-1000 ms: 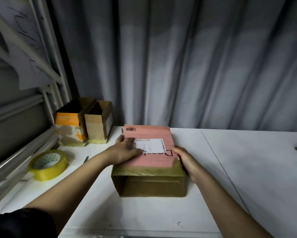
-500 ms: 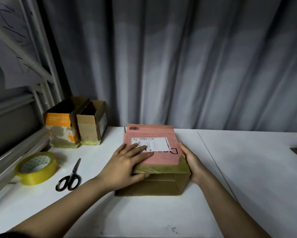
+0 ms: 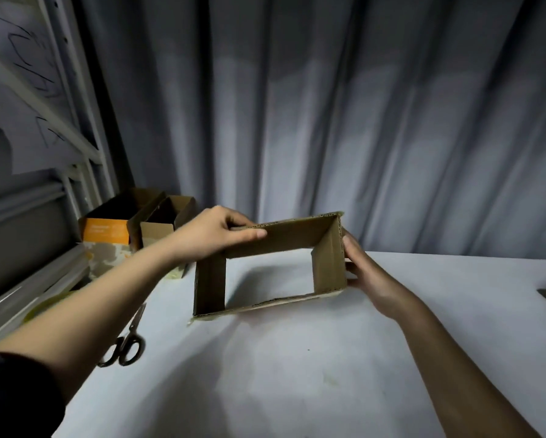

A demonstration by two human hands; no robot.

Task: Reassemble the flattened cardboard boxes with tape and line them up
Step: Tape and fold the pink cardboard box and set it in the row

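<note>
Both hands, the left hand (image 3: 214, 235) and right hand (image 3: 365, 273), are gripping the open box (image 3: 328, 260) mid-frame, and squeezing may be risking its collapse.

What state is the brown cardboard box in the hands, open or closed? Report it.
Open: the brown cardboard box faces the camera with no flaps across its mouth, and the white table shows through.

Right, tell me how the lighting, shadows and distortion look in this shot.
Head view: dim overall, the curtain banded light and dark; the held box throws a soft shadow onto the white table; wide-angle bending skews the shelf frame at left; the scissors lie in the left forearm's shade.
</note>
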